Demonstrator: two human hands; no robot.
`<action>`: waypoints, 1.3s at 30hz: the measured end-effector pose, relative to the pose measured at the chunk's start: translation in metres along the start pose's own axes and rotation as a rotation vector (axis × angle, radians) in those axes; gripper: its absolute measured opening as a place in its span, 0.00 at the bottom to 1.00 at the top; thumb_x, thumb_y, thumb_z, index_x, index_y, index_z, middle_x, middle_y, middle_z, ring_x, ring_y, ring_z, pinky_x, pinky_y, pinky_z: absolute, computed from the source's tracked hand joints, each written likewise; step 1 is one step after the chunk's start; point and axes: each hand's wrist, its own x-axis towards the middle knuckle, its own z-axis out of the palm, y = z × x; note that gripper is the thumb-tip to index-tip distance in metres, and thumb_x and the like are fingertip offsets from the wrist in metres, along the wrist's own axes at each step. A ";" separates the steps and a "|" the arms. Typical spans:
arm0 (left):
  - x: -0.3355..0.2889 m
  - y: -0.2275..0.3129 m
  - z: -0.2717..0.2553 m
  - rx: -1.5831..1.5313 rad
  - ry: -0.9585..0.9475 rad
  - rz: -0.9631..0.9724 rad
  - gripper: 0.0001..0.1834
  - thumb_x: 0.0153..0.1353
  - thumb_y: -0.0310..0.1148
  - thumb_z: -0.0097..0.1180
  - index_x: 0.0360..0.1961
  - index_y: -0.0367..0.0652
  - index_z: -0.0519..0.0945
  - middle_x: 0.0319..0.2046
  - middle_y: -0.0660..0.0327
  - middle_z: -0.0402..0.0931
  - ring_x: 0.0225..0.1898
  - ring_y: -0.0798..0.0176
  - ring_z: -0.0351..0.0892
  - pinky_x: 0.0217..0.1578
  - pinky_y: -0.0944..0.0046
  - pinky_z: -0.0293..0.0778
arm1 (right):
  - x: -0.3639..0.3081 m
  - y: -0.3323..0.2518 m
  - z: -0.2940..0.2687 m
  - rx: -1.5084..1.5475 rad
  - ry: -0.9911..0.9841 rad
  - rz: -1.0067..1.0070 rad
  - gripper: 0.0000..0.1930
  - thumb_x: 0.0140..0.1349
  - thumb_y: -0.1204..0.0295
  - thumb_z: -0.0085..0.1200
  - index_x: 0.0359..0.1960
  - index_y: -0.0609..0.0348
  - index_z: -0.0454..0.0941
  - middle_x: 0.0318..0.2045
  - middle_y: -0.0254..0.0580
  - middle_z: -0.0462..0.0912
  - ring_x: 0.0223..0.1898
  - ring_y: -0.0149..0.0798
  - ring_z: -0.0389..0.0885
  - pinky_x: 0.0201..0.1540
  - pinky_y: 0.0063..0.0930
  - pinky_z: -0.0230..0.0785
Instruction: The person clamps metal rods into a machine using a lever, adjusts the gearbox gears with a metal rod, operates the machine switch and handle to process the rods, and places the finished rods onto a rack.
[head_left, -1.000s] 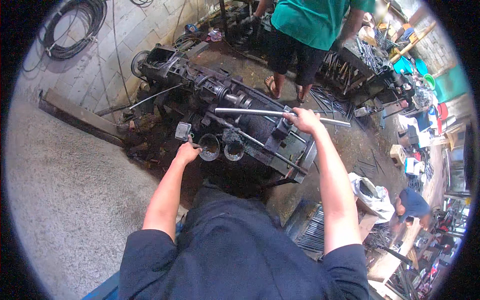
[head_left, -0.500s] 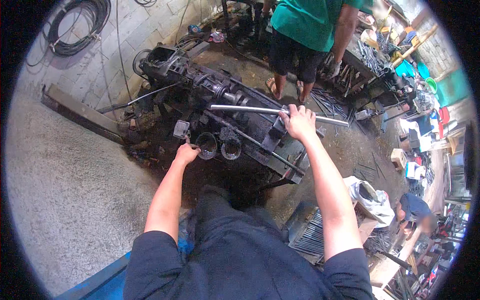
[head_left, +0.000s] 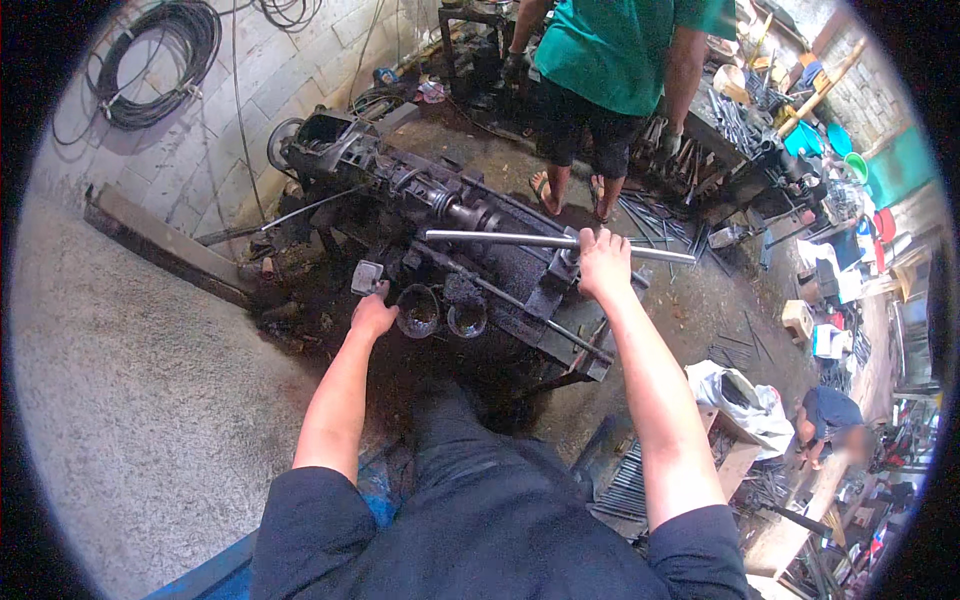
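A long grimy black machine (head_left: pixel 440 215) lies on the floor ahead of me. My right hand (head_left: pixel 603 265) is shut on a bright steel rod (head_left: pixel 520 240) that lies across the machine's right end. My left hand (head_left: pixel 372 316) grips a small grey handle piece (head_left: pixel 366 277) at the machine's near left side, beside two round dark cups (head_left: pixel 440 315). My legs in dark trousers fill the lower middle.
A person in a green shirt and black shorts (head_left: pixel 600 70) stands beyond the machine at a cluttered bench (head_left: pixel 740 150). A steel beam (head_left: pixel 170 250) lies at left. Coiled cable (head_left: pixel 160 60) hangs on the wall. Metal rods (head_left: pixel 625 480) and a white bag (head_left: pixel 745 400) lie right.
My right hand has stayed on the rod, with the rod now sticking out further to its left. My left hand has kept its place by the cups.
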 end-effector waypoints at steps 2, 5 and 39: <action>-0.004 0.022 -0.011 0.077 -0.054 -0.062 0.38 0.53 0.42 0.57 0.66 0.52 0.62 0.51 0.43 0.74 0.53 0.44 0.74 0.55 0.51 0.69 | 0.002 0.005 0.007 0.018 0.019 0.019 0.17 0.57 0.69 0.51 0.49 0.51 0.68 0.42 0.48 0.72 0.49 0.50 0.72 0.59 0.49 0.58; 0.010 -0.008 0.004 0.055 -0.008 -0.052 0.37 0.53 0.42 0.56 0.66 0.53 0.63 0.53 0.45 0.73 0.54 0.45 0.74 0.55 0.51 0.69 | 0.009 -0.005 -0.005 0.040 -0.022 0.002 0.15 0.59 0.71 0.47 0.49 0.51 0.68 0.42 0.48 0.72 0.49 0.50 0.72 0.58 0.49 0.58; 0.010 0.006 0.012 0.034 0.039 -0.044 0.34 0.50 0.46 0.62 0.55 0.37 0.73 0.47 0.37 0.75 0.51 0.40 0.74 0.52 0.51 0.72 | 0.010 -0.002 0.003 0.064 -0.005 0.037 0.16 0.59 0.71 0.48 0.50 0.48 0.69 0.43 0.47 0.73 0.50 0.49 0.72 0.58 0.48 0.57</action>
